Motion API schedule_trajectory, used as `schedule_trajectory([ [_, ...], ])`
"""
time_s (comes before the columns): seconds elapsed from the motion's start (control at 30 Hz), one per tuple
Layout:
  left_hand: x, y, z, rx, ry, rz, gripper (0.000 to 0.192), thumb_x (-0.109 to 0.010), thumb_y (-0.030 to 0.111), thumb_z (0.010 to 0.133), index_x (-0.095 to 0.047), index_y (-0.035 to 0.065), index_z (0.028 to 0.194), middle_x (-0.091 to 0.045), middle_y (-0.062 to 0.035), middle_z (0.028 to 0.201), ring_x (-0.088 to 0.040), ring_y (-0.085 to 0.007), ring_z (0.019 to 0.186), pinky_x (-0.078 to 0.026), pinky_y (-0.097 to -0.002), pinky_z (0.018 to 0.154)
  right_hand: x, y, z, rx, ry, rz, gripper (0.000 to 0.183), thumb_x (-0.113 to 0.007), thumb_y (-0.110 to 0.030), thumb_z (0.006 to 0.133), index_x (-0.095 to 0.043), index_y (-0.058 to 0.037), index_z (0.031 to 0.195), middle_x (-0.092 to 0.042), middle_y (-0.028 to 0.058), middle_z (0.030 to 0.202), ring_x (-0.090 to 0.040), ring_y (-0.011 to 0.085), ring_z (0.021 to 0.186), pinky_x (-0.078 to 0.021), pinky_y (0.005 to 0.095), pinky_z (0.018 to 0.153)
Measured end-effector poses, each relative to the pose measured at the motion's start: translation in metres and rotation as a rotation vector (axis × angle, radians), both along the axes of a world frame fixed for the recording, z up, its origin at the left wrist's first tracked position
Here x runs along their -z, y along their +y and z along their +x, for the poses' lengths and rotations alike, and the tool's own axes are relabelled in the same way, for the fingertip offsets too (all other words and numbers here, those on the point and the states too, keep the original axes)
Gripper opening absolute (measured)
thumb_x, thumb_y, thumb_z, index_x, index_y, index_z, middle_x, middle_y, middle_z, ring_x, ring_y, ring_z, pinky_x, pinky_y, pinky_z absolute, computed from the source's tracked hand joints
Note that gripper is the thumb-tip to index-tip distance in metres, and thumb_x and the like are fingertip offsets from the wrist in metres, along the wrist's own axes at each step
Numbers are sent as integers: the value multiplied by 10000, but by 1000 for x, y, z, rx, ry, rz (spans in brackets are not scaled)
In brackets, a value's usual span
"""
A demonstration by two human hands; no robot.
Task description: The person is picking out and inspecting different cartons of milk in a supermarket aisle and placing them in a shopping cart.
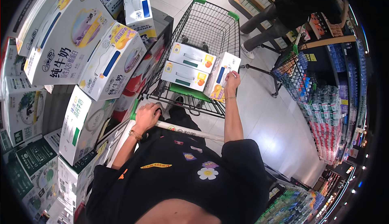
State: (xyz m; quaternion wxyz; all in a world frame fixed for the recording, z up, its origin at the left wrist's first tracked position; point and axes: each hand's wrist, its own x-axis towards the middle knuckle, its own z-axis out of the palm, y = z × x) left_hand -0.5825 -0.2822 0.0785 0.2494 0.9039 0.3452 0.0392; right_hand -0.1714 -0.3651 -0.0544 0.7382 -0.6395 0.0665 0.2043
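Note:
My left hand (147, 117) curls over the left end of the handlebar (182, 128) of a wire shopping cart (209, 14). My right hand (232, 79) has its fingers closed at the carry handle of a white-and-yellow milk carton (219, 78) in the cart. This carton stands along the basket's right side. Beside it, to the left, two white boxes with orange fruit prints lie one before the other: the farther box (191, 56) and the nearer box (185, 76). A green panel (188, 92) shows below the nearer box.
Stacked milk cartons (112, 61) rise close along the cart's left side. At the upper right a person (285, 14) in dark clothes stands by a second cart (291, 72). Packs of bottled drinks (323, 123) and shelves line the right. Pale tile floor (267, 123) lies between.

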Motion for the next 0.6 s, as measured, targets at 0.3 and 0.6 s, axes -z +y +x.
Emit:
schedule_trajectory([
  [0.3, -1, -1, 1, 25, 21, 10, 176, -601, 188, 813, -674, 84, 935, -652, -86, 892, -623, -285, 866, -491, -410, 779, -3, -7, -16, 2, 97, 23, 278, -564, 57, 844, -469, 15, 1102, -584, 88, 732, -511, 131, 561, -400, 240, 494],
  [0.6, -1, -2, -11, -11, 19, 36, 173, -585, 204, 825, -677, 79, 902, -665, -112, 846, -646, -307, 792, -515, -432, 713, -10, -11, -12, -202, 91, -108, 372, -600, 2, 835, -453, 33, 1176, -614, 126, 799, -577, 179, 630, -481, 272, 573],
])
